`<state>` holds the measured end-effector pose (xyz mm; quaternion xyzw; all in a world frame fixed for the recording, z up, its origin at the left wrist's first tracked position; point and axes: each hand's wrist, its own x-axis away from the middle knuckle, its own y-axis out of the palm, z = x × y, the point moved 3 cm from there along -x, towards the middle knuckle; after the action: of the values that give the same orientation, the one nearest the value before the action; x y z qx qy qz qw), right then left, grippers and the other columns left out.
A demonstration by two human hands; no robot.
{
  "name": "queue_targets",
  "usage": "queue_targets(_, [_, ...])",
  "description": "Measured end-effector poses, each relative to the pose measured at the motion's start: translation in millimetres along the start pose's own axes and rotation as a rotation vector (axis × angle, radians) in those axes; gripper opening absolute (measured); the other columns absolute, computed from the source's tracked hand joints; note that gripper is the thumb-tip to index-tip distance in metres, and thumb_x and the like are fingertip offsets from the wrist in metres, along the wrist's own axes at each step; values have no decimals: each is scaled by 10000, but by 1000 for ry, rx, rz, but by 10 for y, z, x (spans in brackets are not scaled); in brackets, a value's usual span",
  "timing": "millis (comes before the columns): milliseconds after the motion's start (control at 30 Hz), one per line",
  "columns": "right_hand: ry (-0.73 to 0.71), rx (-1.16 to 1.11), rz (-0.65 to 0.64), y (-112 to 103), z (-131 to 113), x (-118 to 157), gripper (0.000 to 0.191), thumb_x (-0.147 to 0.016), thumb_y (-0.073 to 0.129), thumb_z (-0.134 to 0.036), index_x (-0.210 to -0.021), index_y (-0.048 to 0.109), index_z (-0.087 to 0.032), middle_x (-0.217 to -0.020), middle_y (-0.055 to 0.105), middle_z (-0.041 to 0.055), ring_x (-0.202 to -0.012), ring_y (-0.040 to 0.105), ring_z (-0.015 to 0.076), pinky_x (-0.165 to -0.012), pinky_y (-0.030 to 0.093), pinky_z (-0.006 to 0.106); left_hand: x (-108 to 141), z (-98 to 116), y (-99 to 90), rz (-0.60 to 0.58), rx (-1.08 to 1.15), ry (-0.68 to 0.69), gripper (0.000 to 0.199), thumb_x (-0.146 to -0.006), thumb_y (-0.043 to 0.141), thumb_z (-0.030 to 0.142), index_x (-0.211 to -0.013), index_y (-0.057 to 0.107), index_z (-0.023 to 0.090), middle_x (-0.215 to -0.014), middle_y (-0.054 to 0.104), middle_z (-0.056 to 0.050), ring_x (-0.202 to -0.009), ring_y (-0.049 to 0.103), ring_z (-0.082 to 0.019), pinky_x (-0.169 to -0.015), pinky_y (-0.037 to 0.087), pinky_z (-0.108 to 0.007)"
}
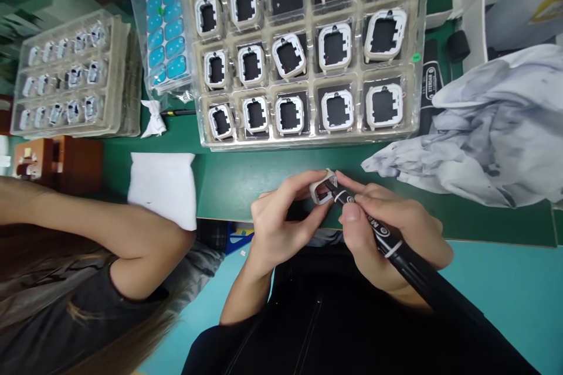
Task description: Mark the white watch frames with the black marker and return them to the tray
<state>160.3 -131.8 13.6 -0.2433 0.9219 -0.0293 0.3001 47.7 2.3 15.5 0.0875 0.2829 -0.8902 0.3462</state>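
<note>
Head view: nearest, at lower right of centre, the right hand (382, 234) is wrapped around a black rotary handpiece (389, 246) with white lettering, whose body slants up and left from the lower right of the frame. The thumb presses along its side and the index finger stretches forward, its tip next to the right side of an off-white watch-case frame (315, 192). Just left of that, the left hand (277, 220) grips this frame at its edge, index finger over the upper left and thumb beneath; the piece is tilted at the fingertips, its opening towards the handpiece. The handpiece's narrow tip reaches the frame's opening; whether it touches the inner wall cannot be told.

At lower left, a co-worker's bent arm (136, 234) meets a folded white cloth (162, 181) on the green bench (264, 173). A crumpled grey-and-white cloth (497, 129) fills the right side. Beyond the hands, top centre, a clear plastic tray (308, 142) holds similar frames in three rows of pockets. Left of it lie a plastic bag of blue pads (165, 41) and, at upper left, a stack of loaded trays (125, 88).
</note>
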Motion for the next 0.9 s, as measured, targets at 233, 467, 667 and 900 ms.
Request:
queue_targets(233, [46,18,47,27,-107,-5,242,-1004,828,-70,-1123,817,-280,-882,828,-19,-963,924,306,-888,859,492,-11,-7,-15,-20,10,-24,448,-1007,965,190,-1424,818,264,-1220,933,-39,-979,935,-205,-954,811,-275])
queue_targets(467, [34,-30,131,96,-113,-2,278,-999,805,-25,-1118,804,-276,-895,810,-15,-840,888,255,-963,850,489,-6,0,-11,-4,57,-23,474,-985,978,156,-1421,819,250,-1211,939,-29,-1004,941,-200,-973,799,-251])
queue_targets(667, [-51,3,66,98,3,58,202,-1006,843,-104,-1038,780,-293,-787,764,-52,-801,887,232,-882,845,377,-4,-8,-16,5,39,-25,465,-980,987,194,-1414,826,240,-1208,939,-47,-1006,944,-223,-955,808,-273])
queue_targets(900, [17,59,64,110,33,76,158,-1068,809,-180,-946,790,-279,-810,802,-22,-837,905,231,-858,826,306,7,-12,-6,5,70,-32,488,-991,983,188,-1447,824,255,-1214,937,-46,-1022,944,-221,-975,803,-273])
